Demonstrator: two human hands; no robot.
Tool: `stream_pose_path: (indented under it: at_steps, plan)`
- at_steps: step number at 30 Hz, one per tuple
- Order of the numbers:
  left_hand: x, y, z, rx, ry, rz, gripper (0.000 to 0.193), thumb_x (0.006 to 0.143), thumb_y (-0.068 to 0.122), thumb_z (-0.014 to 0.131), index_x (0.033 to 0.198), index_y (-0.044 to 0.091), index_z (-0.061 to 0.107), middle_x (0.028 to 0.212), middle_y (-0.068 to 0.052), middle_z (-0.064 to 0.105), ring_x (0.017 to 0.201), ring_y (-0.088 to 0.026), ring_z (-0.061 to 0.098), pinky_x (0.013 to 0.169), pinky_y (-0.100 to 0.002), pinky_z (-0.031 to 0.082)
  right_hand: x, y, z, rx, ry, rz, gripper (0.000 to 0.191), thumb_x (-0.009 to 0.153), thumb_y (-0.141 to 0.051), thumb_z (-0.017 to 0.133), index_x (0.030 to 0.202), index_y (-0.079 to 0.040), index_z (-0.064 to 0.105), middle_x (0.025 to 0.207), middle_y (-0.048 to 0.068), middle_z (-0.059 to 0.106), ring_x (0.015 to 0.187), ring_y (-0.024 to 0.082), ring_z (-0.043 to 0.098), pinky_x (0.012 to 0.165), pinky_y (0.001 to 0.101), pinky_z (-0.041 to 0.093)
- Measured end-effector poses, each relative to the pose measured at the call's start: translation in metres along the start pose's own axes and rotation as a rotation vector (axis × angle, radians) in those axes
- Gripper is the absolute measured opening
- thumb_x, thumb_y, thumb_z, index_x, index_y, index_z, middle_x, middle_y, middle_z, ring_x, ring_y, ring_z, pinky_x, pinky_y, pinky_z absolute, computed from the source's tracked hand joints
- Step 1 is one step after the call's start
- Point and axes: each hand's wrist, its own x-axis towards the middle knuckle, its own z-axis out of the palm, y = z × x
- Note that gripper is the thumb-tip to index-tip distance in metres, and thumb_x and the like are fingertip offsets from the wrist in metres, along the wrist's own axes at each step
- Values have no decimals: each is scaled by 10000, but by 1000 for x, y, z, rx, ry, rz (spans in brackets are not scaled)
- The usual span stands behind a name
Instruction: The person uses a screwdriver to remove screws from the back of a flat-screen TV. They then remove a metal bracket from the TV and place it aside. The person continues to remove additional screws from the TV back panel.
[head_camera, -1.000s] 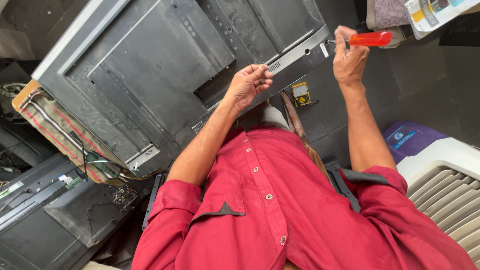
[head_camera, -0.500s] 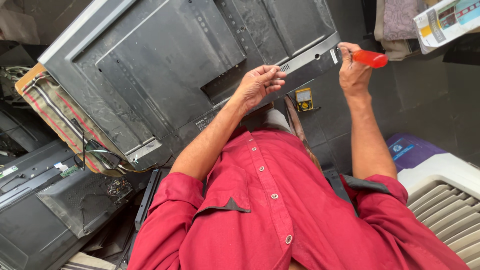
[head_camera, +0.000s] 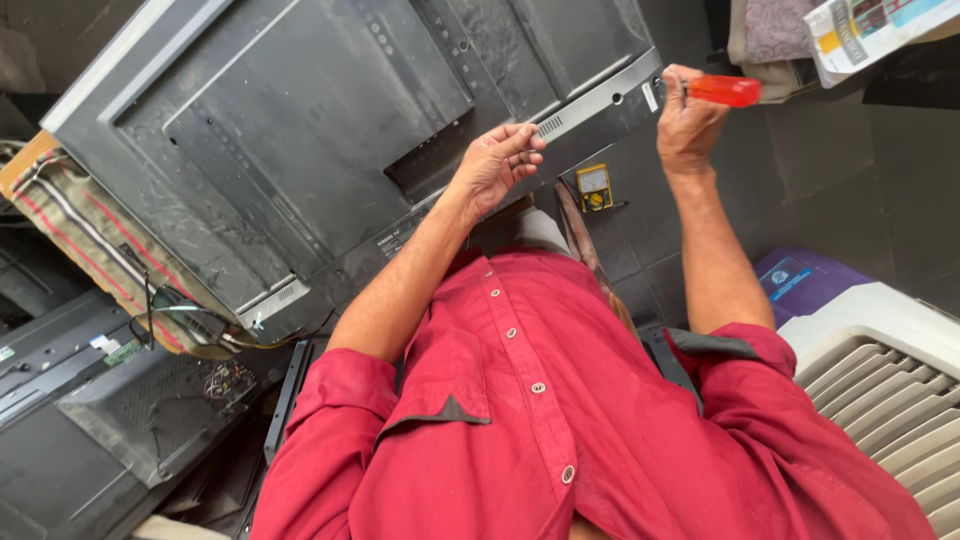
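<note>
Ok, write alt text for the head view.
A person in a red shirt works at the back of a large grey flat-screen television, left hand on its lower edge and right hand gripping a red-handled screwdriver there. A small yellow meter lies below.

A red-handled screwdriver (head_camera: 722, 90) points at the corner of a face-down grey television back panel (head_camera: 340, 130).

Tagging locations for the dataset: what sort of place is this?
Likely an electronics repair shop. A flat TV lies back-up under the hands, the right hand holds a red screwdriver, another opened panel sits beside it, and a yellow meter lies on the floor.
</note>
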Motion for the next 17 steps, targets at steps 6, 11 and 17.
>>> stream_pose_path:
  at_steps: [6, 11, 17]
  plan:
    - [-8, -2, -14, -27, -12, 10, 268, 968, 239, 705, 1142, 36, 678, 1000, -99, 746, 830, -171, 713, 733, -298, 583, -4, -5, 10, 85, -92, -30, 179, 1077, -23, 620, 1204, 44, 726, 1008, 189, 758, 929, 316, 737, 838, 414, 554]
    - [-12, 5, -21, -82, 5, 47, 261, 955, 238, 724, 1122, 41, 689, 981, -90, 750, 821, -168, 717, 726, -305, 593, -8, 2, 14, 83, -151, -70, 150, 1089, 3, 603, 1119, 59, 738, 962, 169, 747, 833, 270, 751, 743, 348, 592]
    - [-18, 8, -12, -150, -7, 41, 248, 969, 228, 734, 1108, 28, 692, 971, -90, 755, 816, -166, 711, 726, -320, 602, -17, -2, 32, 56, 58, -103, 176, 1101, -25, 697, 951, 66, 703, 811, 156, 722, 701, 269, 750, 624, 361, 597]
